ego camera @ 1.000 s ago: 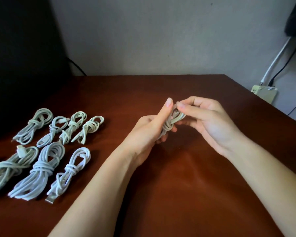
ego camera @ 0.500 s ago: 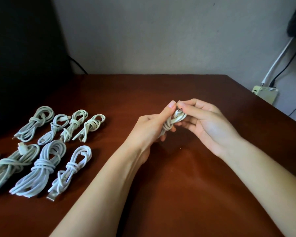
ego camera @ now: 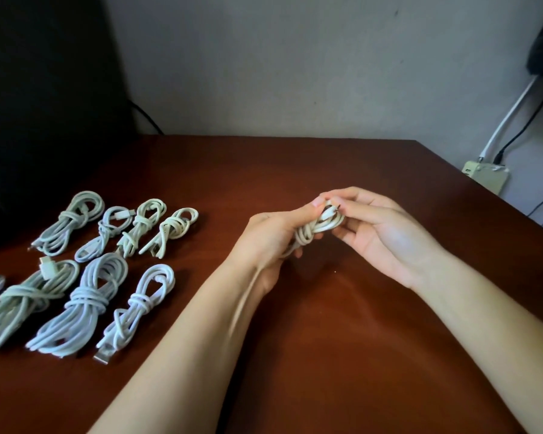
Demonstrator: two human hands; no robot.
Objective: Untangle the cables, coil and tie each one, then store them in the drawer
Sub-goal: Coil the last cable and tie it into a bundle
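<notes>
A small coiled white cable (ego camera: 318, 228) is held above the middle of the brown table (ego camera: 295, 170). My left hand (ego camera: 270, 239) grips its lower part, thumb up along the coil. My right hand (ego camera: 386, 233) pinches the cable's end at the top of the coil with thumb and forefinger. On the left of the table lie several coiled and knotted white cables in two rows, among them one at the back left (ego camera: 69, 222), a thick one in front (ego camera: 82, 305) and one with a USB plug (ego camera: 138, 308). No drawer is in view.
A dark object (ego camera: 38, 104) stands at the table's back left, with a black wire behind it. At the right, past the table edge, a pale power strip (ego camera: 486, 177) hangs on the wall with white and black leads.
Both hands have stayed in the same spot with the coil. My right fingers have shifted on the cable's end at the top, and the view has tilted slightly.
</notes>
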